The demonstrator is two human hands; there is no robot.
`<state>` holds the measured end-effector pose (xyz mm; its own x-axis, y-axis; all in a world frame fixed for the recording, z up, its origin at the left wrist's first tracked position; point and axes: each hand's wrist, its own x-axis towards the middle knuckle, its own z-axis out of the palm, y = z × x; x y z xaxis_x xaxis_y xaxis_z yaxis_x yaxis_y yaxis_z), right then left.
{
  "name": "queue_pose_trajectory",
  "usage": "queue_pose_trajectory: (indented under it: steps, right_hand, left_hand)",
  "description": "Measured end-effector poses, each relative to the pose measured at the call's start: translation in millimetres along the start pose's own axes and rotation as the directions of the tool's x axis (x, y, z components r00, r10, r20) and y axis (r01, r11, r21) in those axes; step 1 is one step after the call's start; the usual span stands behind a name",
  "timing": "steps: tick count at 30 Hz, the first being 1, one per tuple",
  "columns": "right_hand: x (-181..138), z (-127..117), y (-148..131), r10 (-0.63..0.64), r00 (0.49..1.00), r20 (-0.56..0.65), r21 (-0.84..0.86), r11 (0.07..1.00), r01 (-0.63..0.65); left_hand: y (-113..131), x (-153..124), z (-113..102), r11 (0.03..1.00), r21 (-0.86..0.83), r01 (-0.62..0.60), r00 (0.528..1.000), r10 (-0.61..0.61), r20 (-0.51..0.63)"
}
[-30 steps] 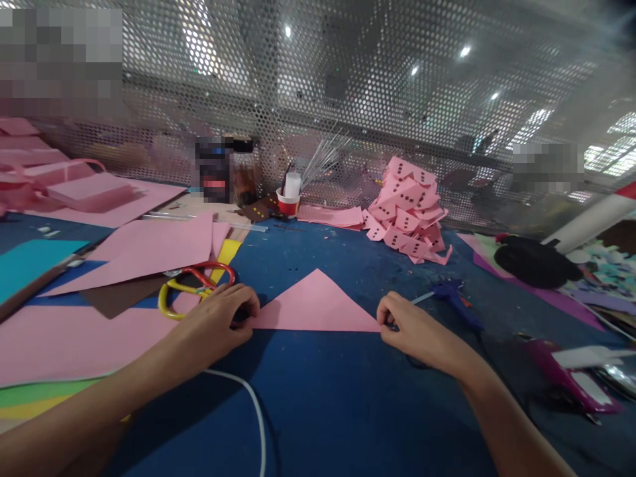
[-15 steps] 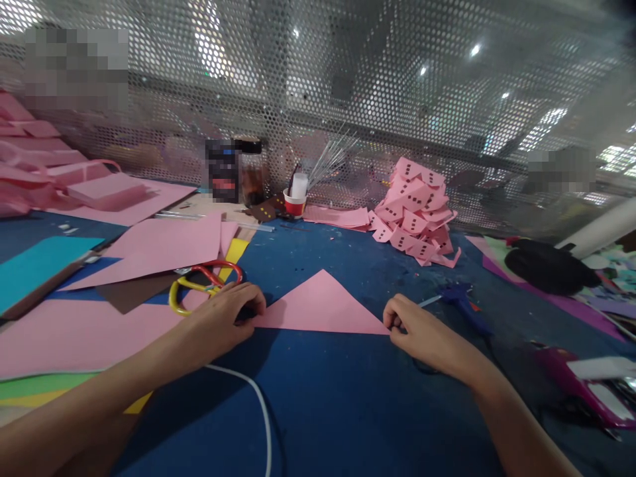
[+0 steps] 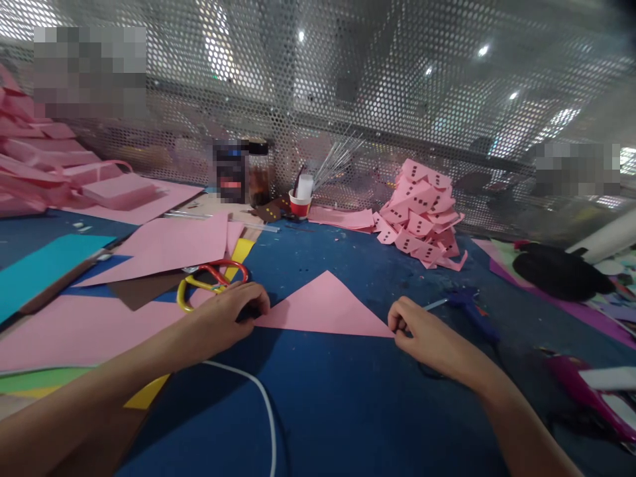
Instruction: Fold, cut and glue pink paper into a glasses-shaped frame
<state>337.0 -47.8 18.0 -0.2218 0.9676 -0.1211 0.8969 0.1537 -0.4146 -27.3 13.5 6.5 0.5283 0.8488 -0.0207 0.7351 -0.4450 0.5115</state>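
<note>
A pink paper triangle (image 3: 325,308) lies on the blue tabletop with its peak pointing away from me. At its left corner, my left hand (image 3: 241,310) is closed with the fingers curled, gripping the paper. My right hand (image 3: 415,324) pinches the right corner between thumb and fingers. Just behind my left hand rest scissors (image 3: 199,283) with red and yellow handles, partly covered by that hand. To the right of my right hand lies a blue glue gun (image 3: 470,308).
Pink sheets (image 3: 169,248) and a teal block (image 3: 54,268) lie left. At the back stand a red-and-white cup (image 3: 300,204) and a heap of folded pink pieces (image 3: 420,215). A white cable (image 3: 261,391) runs in front; a magenta tool (image 3: 581,384) lies right.
The whole view has shifted slightly, so everything appears a little further right. My hands keep hold of the two corners, and the triangle looks unchanged.
</note>
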Motion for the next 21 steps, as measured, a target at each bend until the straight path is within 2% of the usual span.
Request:
queue_pose_trajectory:
  steps: [19,21]
  right_hand:
    - [-1,-2,-2,0.017,1.000,0.003,-0.004,1.000,-0.017]
    - [-2,-4,-2,0.036,0.999,0.028,0.013,0.999,-0.037]
  left_hand:
    - [-1,-1,-11,0.995,-0.100,-0.007,0.997,0.015,0.075]
    - [-1,-1,-14,0.990,-0.139,-0.001,0.999,0.006,0.037]
